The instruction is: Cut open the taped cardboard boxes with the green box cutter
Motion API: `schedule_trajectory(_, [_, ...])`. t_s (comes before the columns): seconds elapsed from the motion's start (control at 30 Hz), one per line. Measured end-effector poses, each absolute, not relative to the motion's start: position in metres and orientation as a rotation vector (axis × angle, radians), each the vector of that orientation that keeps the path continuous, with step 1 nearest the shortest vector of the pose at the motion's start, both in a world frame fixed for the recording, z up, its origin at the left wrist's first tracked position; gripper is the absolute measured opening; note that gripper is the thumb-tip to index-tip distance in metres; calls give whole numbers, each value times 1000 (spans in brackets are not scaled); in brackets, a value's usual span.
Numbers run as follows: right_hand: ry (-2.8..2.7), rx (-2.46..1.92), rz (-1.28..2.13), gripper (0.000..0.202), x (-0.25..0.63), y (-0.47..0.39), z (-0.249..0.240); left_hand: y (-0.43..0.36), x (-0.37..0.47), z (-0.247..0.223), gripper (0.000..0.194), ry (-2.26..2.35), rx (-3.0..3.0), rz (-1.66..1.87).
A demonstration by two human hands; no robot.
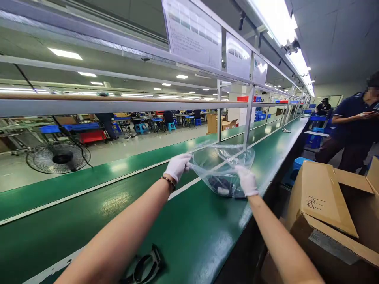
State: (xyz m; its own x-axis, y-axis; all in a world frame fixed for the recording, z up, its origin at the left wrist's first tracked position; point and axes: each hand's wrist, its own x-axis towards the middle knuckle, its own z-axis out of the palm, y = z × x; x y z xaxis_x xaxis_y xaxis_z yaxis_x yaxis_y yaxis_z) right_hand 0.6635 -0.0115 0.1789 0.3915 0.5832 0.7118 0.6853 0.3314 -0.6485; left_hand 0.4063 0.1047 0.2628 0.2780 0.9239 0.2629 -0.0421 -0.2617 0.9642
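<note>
A clear plastic bag (pixel 204 165) is stretched between my two white-gloved hands above the green work surface (pixel 189 221). My left hand (pixel 178 166) pinches the bag's edge on its left side. On the right side, my right hand (pixel 246 180) grips the bag's other edge, its fingers partly hidden by the plastic. Several dark items (pixel 222 184) with a white label lie in the bottom of the bag; their kind is hard to make out. Nearer to me, partly behind my left forearm, a black strap-like item with a loop (pixel 148 265) lies on the green surface.
An open cardboard box (pixel 319 197) stands at the right beside the bench. Metal posts (pixel 248 118) and rails run along the bench's middle. A black fan (pixel 59 157) is beyond the far edge. A person (pixel 358 122) stands at the right, behind a blue stool (pixel 296 169).
</note>
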Motion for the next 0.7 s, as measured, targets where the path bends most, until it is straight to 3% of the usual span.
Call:
schedule_trajectory(0.2, [-1054, -1214, -75, 32, 693, 42, 266, 153, 400, 333, 23, 666, 1510, 1261])
schedule_trajectory(0.33, [-1010, -1209, -20, 26, 666, 65, 291, 175, 384, 357, 13, 781, 1658, 1172])
schedule_trajectory(0.47, [-880, -1093, 85, 20, 649, 70, 305, 187, 364, 377, 18, 718, 1889, 1256])
schedule_trajectory(0.53, [-805, -1007, 180, 18, 648, 64, 318, 187, 357, 378, 47, 608, 1880, 1249])
schedule_trajectory(0.63, [-745, -915, 290, 17, 645, 46, 351, 176, 361, 356, 110, 544, 1739, 1188])
schedule_trajectory(0.7, [-781, -923, 339, 19, 640, 35, 375, 162, 382, 329, 133, 704, 1839, 828])
